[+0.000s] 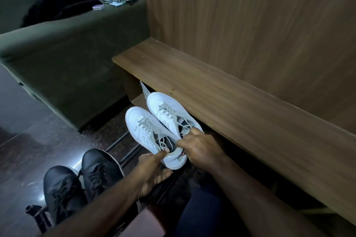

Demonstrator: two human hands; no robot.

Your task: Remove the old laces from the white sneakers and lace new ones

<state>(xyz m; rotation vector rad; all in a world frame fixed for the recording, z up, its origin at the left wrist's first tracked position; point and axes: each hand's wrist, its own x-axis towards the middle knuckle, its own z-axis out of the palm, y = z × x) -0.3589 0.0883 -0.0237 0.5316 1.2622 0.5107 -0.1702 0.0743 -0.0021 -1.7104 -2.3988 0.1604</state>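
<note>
Beside the wooden worktop point(221, 90), the right hand point(200, 148) and the left hand point(154, 171) both grip the heels of the white sneakers point(159, 121).

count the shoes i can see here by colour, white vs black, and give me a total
white sneakers: 2, side by side, laces still in, held at the heels by the left hand and right hand
black shoes: 2, on the floor at lower left
total: 4 shoes

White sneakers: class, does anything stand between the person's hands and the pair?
Nothing visible does. Both hands already hold the white sneakers at their heels: the left hand from below, the right hand gripping the collars.
</note>
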